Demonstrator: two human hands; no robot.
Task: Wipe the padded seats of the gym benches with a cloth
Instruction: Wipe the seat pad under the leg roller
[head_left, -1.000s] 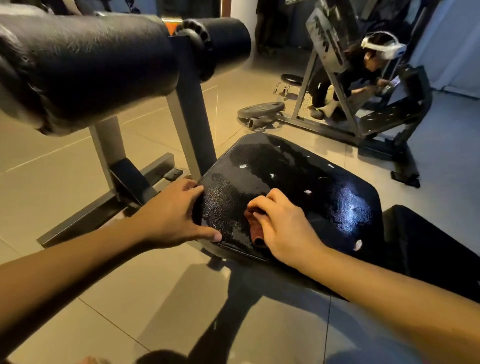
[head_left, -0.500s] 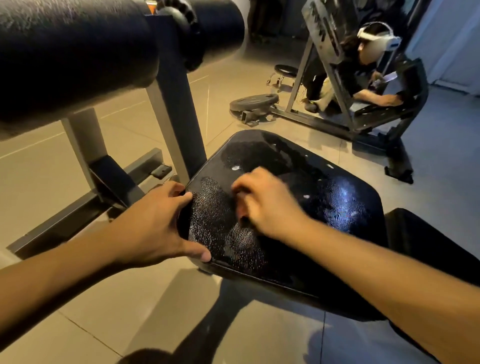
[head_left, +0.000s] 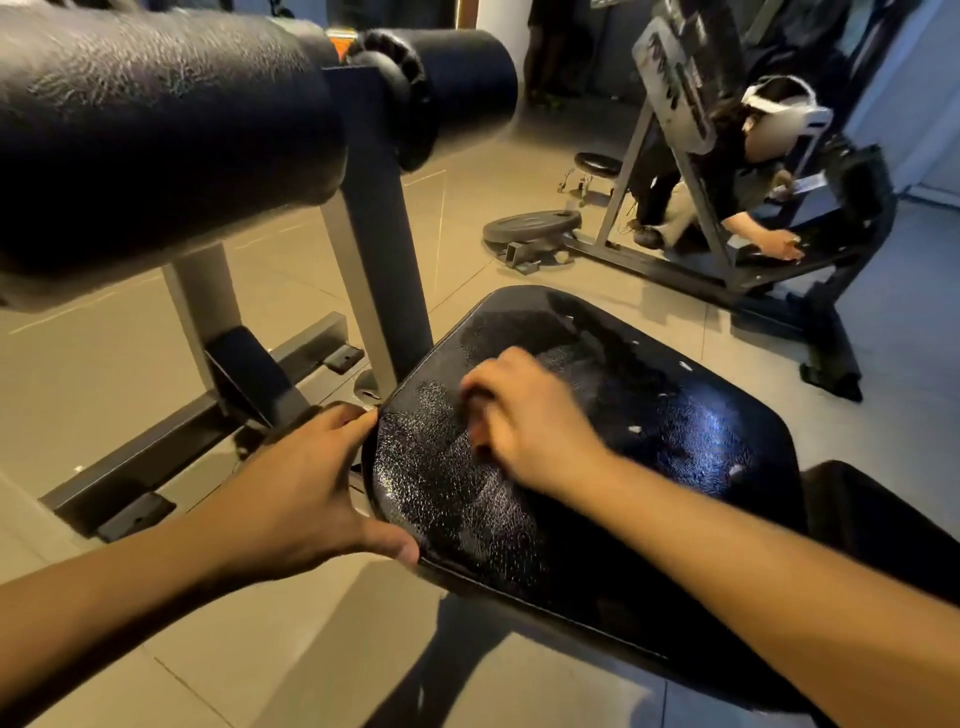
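Right grip (head_left: 535, 426): knuckles up, fingers curled under, resting on the left-centre of the seat pad (head_left: 685, 441). It's motion-blurred and covers whatever is beneath it, so I can't tell if it's pinching the cloth or just clenched. No cloth in sight.

Left grip (head_left: 306, 483): clamped on the pad's near-left edge. The thumb (head_left: 400, 545) is on top at the near corner, and the fingers wrap over the left rim next to the upright post (head_left: 374, 234).

Seat pad: black, glossy, cracked texture on the near-left part, a few white flecks (head_left: 635, 429) toward the right side. It sits mid-frame and tilts up toward the far end. A second black pad (head_left: 883, 519) sits just beside its right end.

The post carries two black foam rollers: a big one (head_left: 156, 130) at upper left and a shorter one (head_left: 457, 88) on the far side. The steel base frame (head_left: 171, 441) lies on the tan tiled floor (head_left: 260, 649).

Well apart, far right: a weight plate (head_left: 530, 226) flat on the floor, a small round stool (head_left: 597, 163), and another person (head_left: 748, 171) crouched at a dark machine with one hand on its pad.
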